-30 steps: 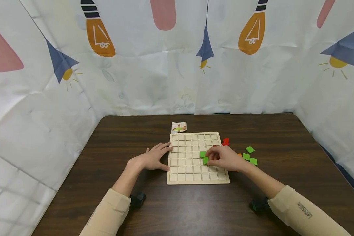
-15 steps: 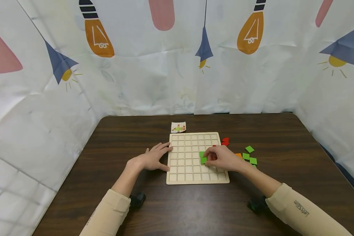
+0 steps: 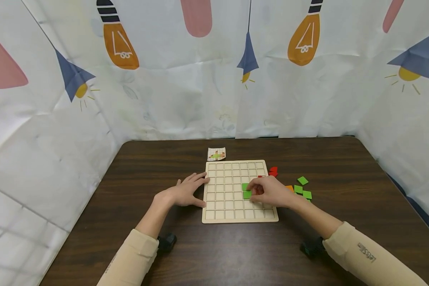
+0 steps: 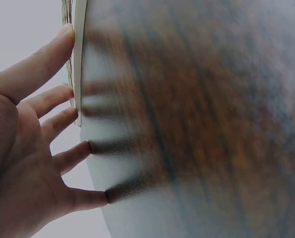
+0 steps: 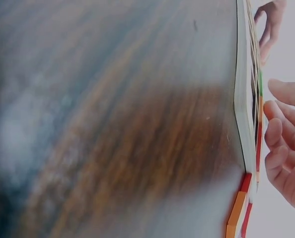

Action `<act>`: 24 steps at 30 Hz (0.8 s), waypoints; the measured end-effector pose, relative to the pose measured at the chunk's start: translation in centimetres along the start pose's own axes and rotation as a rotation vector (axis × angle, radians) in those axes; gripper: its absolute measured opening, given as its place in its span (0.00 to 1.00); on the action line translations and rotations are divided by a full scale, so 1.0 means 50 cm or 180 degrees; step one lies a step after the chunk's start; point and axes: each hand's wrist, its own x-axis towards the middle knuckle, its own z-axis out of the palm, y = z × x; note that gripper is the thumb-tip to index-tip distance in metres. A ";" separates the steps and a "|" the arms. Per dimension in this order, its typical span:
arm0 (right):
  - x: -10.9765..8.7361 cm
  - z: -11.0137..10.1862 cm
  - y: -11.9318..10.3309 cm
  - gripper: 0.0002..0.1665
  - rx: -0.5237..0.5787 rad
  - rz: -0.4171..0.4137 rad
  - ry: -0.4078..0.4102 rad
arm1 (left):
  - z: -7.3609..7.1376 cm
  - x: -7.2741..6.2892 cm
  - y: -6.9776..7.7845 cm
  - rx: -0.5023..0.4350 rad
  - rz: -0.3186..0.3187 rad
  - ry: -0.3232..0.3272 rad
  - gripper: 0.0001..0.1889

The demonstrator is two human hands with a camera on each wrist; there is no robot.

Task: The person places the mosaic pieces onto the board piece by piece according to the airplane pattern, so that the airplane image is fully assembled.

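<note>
A pale wooden grid board (image 3: 219, 205) lies on the table. My left hand (image 3: 184, 193) rests at its left edge with fingers spread; in the left wrist view, the thumb (image 4: 58, 49) touches the board's edge. Two green square tiles sit one behind the other on the grid, the far tile (image 3: 244, 186) and the near tile (image 3: 246, 195). My right hand (image 3: 268, 190) is over the board's right side, thumb and forefinger tips right at the near tile's right edge. In the right wrist view, thumb and fingers (image 5: 286, 129) stand apart with no tile between them.
Red pieces (image 3: 273, 171) lie beside the board's right edge. Farther right are an orange piece (image 3: 289, 188) and several green tiles (image 3: 298, 189). Behind the board is a small card (image 3: 216, 154) with a coloured grid pattern. A patterned white curtain (image 3: 214, 99) hangs behind the table.
The near green tile has shifted slightly left and now lines up with the far one. My right hand moved slightly left with it, then stayed put. The left hand has not moved.
</note>
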 end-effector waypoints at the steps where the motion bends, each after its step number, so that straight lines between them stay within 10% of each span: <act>1: -0.001 -0.001 0.000 0.12 0.0004 0.0024 0.0001 | 0.000 0.000 0.000 0.0001 0.0002 -0.0001 0.45; 24: -0.067 -0.080 0.054 0.12 0.0019 0.0476 0.0265 | 0.000 0.001 -0.003 -0.0007 -0.0001 0.0007 0.46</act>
